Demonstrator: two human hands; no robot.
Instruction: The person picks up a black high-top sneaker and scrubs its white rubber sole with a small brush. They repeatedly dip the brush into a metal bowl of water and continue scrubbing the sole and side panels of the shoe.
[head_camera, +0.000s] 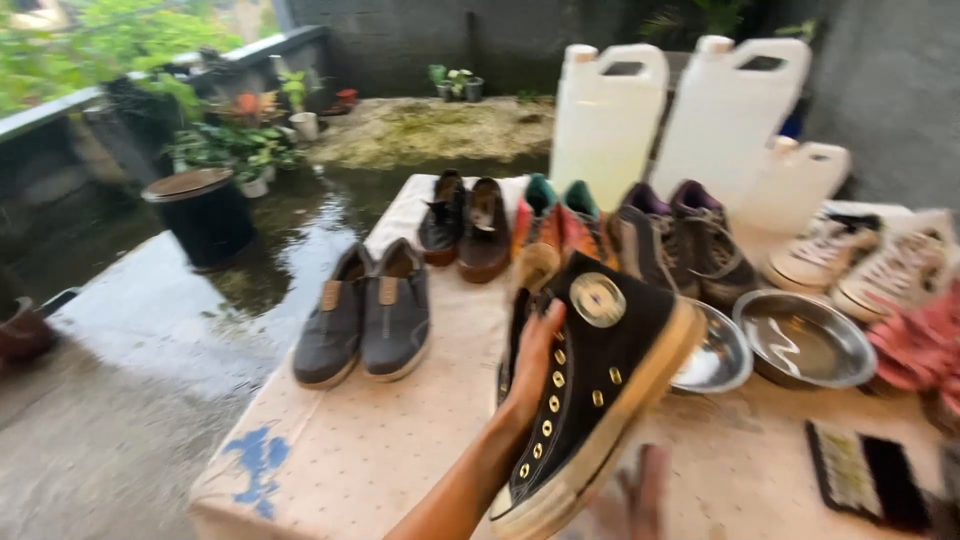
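Table (400, 440) with pale dotted cloth fills the near half, blue stain at near-left corner. Far right, three white plastic jugs (608, 120) stand behind the shoes. Rows of shoes on the table: grey slip-on pair (368, 315) at left, dark brown pair (467, 228) behind it, orange-teal pair (556, 228) and brown-purple laced pair (680, 240) mid-far, white sneakers (860, 255) far right. Black high-top sneaker (590, 385) with tan sole and gold eyelets sits raised off the cloth, near centre, tilted with toe end down toward the camera, round patch facing up. Left hand (530, 365) comes in from the near edge, curled onto the sneaker's left side at the opening, thumb on the outer canvas, gripping it; sneaker lies right of and against the palm. Right hand (640, 500) blurred, low under the sole, can't tell how open. Two steel bowls (805, 340) right of the sneaker. Scrub brush (865, 475) near right.
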